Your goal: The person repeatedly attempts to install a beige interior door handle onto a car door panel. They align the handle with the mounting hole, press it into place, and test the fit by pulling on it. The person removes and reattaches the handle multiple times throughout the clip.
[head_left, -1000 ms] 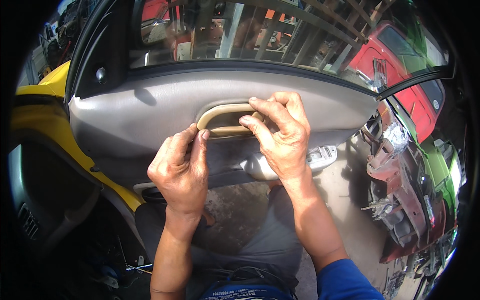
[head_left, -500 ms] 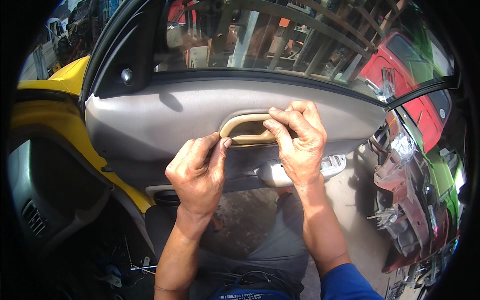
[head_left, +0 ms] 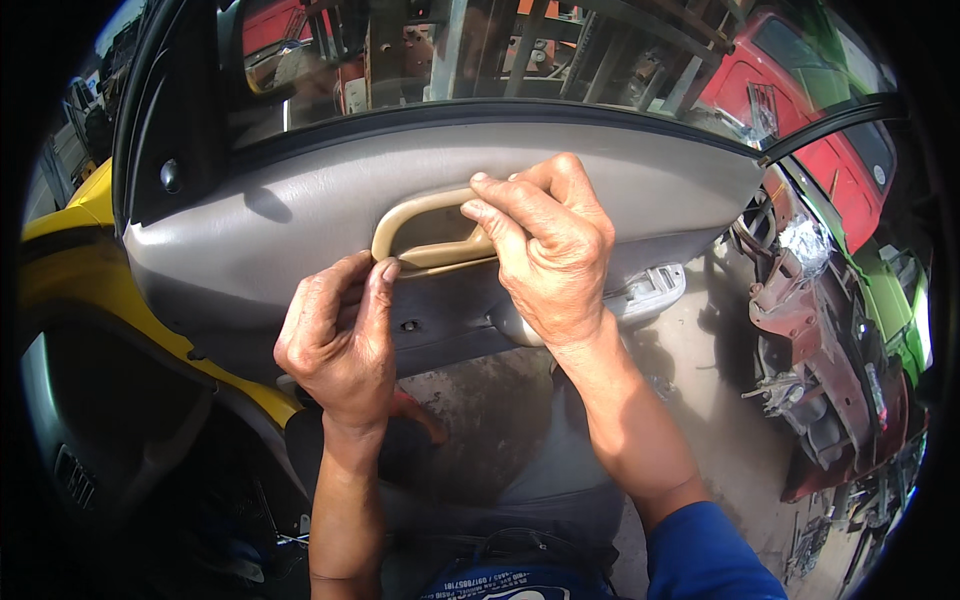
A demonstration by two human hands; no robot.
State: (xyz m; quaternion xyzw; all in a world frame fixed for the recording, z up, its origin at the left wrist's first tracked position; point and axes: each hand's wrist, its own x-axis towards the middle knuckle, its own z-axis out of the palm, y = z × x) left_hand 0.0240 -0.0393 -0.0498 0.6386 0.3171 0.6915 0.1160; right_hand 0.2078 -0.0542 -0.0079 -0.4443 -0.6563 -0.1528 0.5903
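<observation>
A beige, rounded inner door handle surround point(head_left: 412, 208) sits against the grey door panel point(head_left: 320, 195), around a dark recess. With my left hand point(head_left: 338, 340) I pinch its lower left corner between thumb and fingertips. My right hand point(head_left: 555, 245) grips its right end, thumb and index finger on the upper rim. That right end is partly hidden behind my fingers. Whether the surround is fully seated in the panel I cannot tell. Below, a light grey armrest piece with switches point(head_left: 655, 290) stands out from the door, partly covered by my right wrist.
Above the panel is the window glass point(head_left: 480, 70), framed in black. Yellow bodywork point(head_left: 165, 315) borders the door at left, beside a dark dashboard point(head_left: 75, 400). At right are a red vehicle point(head_left: 800, 95) and scrap metal parts point(head_left: 810, 340) on concrete point(head_left: 700, 430).
My view has shifted, so the door and both hands appear farther left and higher. Both hands keep their hold on the handle surround.
</observation>
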